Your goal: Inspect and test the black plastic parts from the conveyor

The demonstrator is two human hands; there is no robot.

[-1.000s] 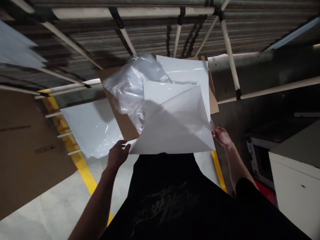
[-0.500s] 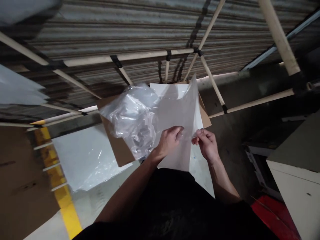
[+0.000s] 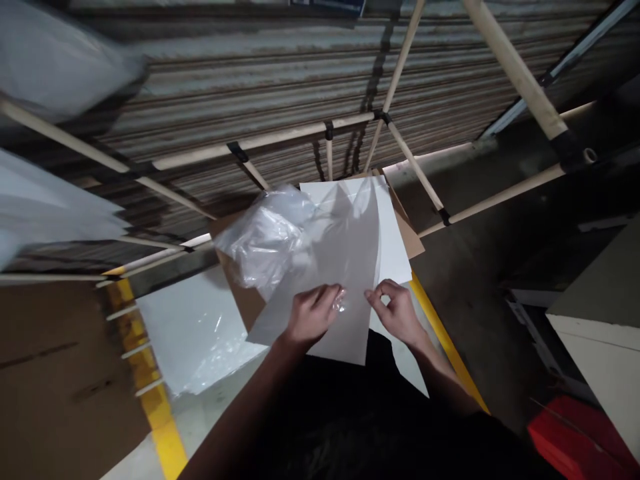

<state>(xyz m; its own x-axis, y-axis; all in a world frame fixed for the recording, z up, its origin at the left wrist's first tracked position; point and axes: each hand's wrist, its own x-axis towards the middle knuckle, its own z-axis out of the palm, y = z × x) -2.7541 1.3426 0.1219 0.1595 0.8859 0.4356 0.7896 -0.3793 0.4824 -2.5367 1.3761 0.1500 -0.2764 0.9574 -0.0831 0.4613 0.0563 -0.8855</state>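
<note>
My left hand is closed, with a crumpled bit of clear film between its fingertips, over a translucent sheet. The fingertips of my right hand pinch that sheet's right edge. The sheet hangs toward my body, its upper end raised in folds. White sheets lie behind and to the right of it, on brown cardboard. Left of the translucent sheet rests a crumpled heap of clear plastic, partly over the cardboard.
A frame of pale pipes with black joints stands before a corrugated shutter. Plastic-covered white material lies lower left, beside a yellow floor stripe. A red object and a pale cabinet are at the right.
Both hands have moved lower, nearer my body, and the translucent sheet has come down with them. Its lower left corner now spreads out to the left. The view has shifted slightly.
</note>
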